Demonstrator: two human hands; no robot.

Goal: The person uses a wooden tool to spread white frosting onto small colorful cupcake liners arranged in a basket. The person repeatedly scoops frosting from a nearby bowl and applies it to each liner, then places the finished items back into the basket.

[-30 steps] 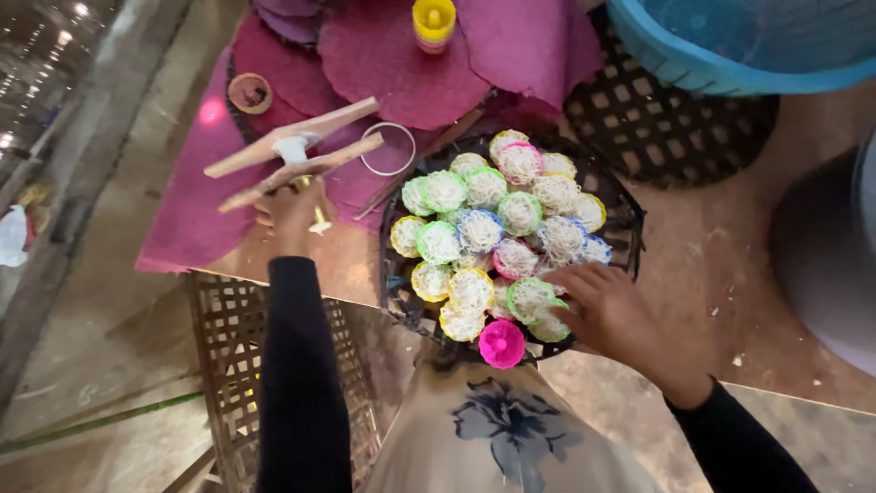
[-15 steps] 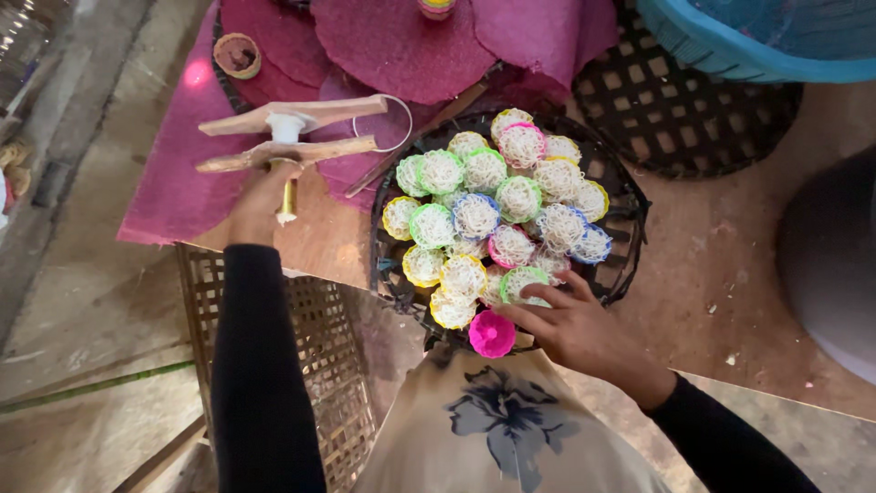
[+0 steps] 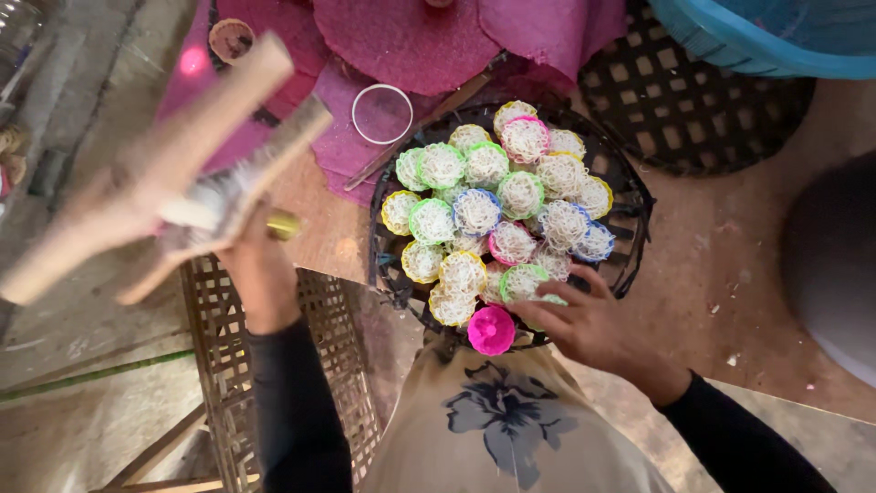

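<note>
Below me the bare brown earthen floor (image 3: 730,265) carries a round dark woven basket tray (image 3: 630,228) at centre frame, magenta cloth sheets (image 3: 401,36) at the top, and a bamboo lattice mat (image 3: 219,365) lower left.

Blue tub (image 3: 776,32), magenta cloths (image 3: 401,36), white ring (image 3: 382,114), second woven tray (image 3: 712,110), bamboo lattice (image 3: 219,365).

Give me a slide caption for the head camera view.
Left hand lifts a wooden press; right hand touches noodle-filled cups in a basket.
</note>
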